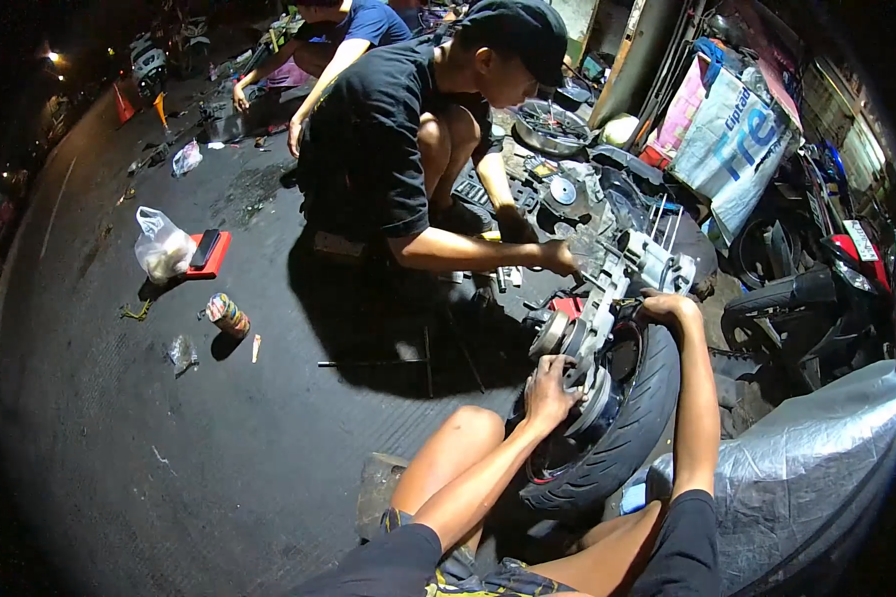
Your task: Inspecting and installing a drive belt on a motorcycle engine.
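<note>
In front of my knees stands a motorcycle wheel with a black treaded tyre (657,398). A long grey metal engine casing (599,316) lies against the wheel's left side, with round metal parts (551,336) along it. My left hand (551,396) is closed on the casing's near end, beside the hub; its fingertips are partly hidden. At the far side of the tyre, my right hand (670,306) curls its fingers over the casing's edge. A co-worker's hand (560,259) reaches to the casing's far end, near a pale cylindrical part (657,261).
The co-worker in black (378,149) squats opposite. A cross-shaped wrench (426,362) lies on the dark ground. To the left are a can (229,315), a plastic bag (162,245) and a phone (205,249) on a red box. Silver sheeting (816,468) covers something at right.
</note>
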A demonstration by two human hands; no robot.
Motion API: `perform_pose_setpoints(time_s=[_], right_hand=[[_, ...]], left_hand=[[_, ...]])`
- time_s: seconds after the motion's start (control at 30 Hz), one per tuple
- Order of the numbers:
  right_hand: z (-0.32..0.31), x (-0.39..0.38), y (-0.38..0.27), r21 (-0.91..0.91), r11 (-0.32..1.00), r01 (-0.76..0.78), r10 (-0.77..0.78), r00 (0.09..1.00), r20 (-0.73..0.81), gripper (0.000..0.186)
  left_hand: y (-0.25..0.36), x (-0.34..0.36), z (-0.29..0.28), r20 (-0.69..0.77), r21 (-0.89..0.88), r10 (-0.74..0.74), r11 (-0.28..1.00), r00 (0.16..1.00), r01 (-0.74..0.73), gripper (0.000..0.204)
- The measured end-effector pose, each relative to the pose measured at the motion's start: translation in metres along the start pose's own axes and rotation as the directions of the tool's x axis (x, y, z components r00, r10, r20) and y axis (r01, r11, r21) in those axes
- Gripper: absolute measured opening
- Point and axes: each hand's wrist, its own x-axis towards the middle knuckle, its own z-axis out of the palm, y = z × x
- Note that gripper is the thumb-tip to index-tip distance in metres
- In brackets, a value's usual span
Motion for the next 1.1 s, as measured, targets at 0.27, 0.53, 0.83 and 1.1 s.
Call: perform_pose_setpoints(time_s=[0.27, 0.53, 0.83, 1.1], right_hand=[[0.0, 0.001, 0.008, 0.086, 0.996, -0.026, 0.025, 1.0, 0.014, 0.06], [-0.003, 0.001, 0.014, 0.123, 0.992, -0.019, 0.018, 1.0, 0.006, 0.061], [0.004, 0.005, 0.012, 0.164, 0.986, -0.02, 0.032, 0.997, -0.071, 0.061], [0.004, 0.0, 0.02, 0.413, 0.91, -0.027, 0.066, 0.995, -0.081, 0.048]], left_hand=[[0.007, -0.007, -0.003, -0.024, 0.047, 0.029, 0.999, 0.999, -0.028, 0.065], [0.016, -0.01, -0.009, -0.044, 0.249, 0.056, 0.967, 0.997, -0.043, 0.069], [-0.006, 0.003, -0.001, 0.023, 0.229, 0.026, 0.973, 0.999, -0.03, 0.119], [-0.003, 0.004, -0.007, 0.045, 0.279, 0.08, 0.956, 0.996, -0.089, 0.101]])
